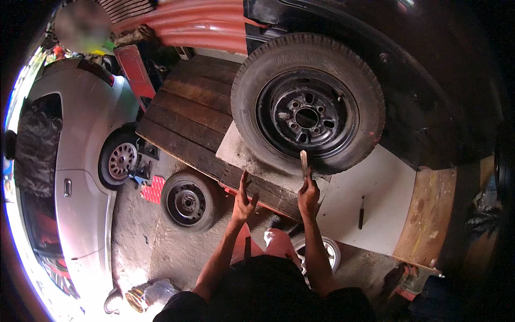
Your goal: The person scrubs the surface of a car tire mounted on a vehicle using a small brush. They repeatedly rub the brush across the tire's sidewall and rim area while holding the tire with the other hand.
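Observation:
A large tyre on a black steel rim is in front of me, its lower edge at a pale, dirt-strewn board on a wooden plank bench. My right hand is closed around a narrow, flat, pale-tipped tool; its exact kind does not show. The tool's tip points up at the tyre's lower side and overlaps it in view; whether they touch, I cannot tell. Left of it, my left hand is open, fingers stretched toward the bench edge, holding nothing.
A screwdriver-like tool with a dark handle lies on a white panel at right, beside a wooden plank. Another wheel is on the floor left of my legs. A silver car stands at far left.

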Tool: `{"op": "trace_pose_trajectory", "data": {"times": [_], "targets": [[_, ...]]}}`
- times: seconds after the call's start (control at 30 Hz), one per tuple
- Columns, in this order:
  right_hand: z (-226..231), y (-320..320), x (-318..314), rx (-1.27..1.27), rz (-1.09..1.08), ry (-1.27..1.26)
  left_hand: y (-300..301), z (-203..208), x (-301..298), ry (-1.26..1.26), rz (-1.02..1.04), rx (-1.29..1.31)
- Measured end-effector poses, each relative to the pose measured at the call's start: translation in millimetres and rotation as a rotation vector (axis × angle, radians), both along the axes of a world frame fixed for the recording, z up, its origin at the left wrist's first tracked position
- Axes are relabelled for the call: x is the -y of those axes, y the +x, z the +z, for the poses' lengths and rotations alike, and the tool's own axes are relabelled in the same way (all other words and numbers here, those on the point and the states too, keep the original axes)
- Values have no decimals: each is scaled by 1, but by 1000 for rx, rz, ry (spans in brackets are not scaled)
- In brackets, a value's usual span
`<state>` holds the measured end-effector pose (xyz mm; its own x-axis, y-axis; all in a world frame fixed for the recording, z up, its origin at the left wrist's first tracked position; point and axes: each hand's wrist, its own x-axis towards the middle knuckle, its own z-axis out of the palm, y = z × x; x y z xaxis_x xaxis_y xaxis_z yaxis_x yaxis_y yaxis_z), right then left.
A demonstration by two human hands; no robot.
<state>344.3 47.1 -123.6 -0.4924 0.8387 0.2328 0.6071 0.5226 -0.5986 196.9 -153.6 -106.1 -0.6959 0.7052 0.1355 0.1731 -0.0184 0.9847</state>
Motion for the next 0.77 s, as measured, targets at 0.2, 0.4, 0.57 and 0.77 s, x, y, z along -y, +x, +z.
{"op": "trace_pose_trajectory", "data": {"times": [0.2, 0.4, 0.57, 0.77], "targets": [[-21, -41, 31, -176, -13, -334, -44, 8, 24, -74, -94, -90], [-36, -30, 17, -477, -141, -224, -72, 21, 27, -40, -134, -115], [-13, -11, 24, -20, -95, -69, -61, 15, 35, -57, -68, -133], [-33, -75, 37, -301, 155, -379, -10, 30, 37, -122, 100, 108]]}}
